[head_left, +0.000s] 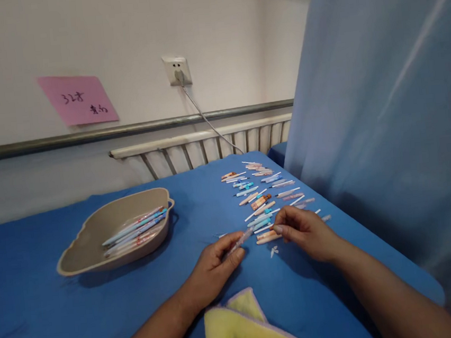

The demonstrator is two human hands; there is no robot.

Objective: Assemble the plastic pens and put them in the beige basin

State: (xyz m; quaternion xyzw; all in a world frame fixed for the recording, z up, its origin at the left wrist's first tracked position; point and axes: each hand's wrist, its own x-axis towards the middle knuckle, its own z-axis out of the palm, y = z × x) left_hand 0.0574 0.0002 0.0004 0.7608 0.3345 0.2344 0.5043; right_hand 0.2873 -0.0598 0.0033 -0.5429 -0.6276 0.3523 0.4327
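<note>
My left hand (211, 271) is closed around a translucent, pinkish pen barrel (240, 240), whose end points toward the right hand. Across a small gap, my right hand (307, 235) pinches thumb and forefinger together; whatever is between them is too small to make out. Rows of taken-apart pens (260, 222), with coloured barrels, caps and thin white refills, lie behind and under the right hand. Several small clear pen pieces (274, 251) sit on the blue sheet between the hands. At the left, whole pens (136, 234) rest in a beige basin (111, 202).
A yellow cloth (253, 331) lies at the near edge of the blue-covered bed (32, 315). Along the wall runs a bed rail (198, 137), with a plugged-in cord (209, 123) hanging behind it. A blue curtain (378, 96) hangs on the right.
</note>
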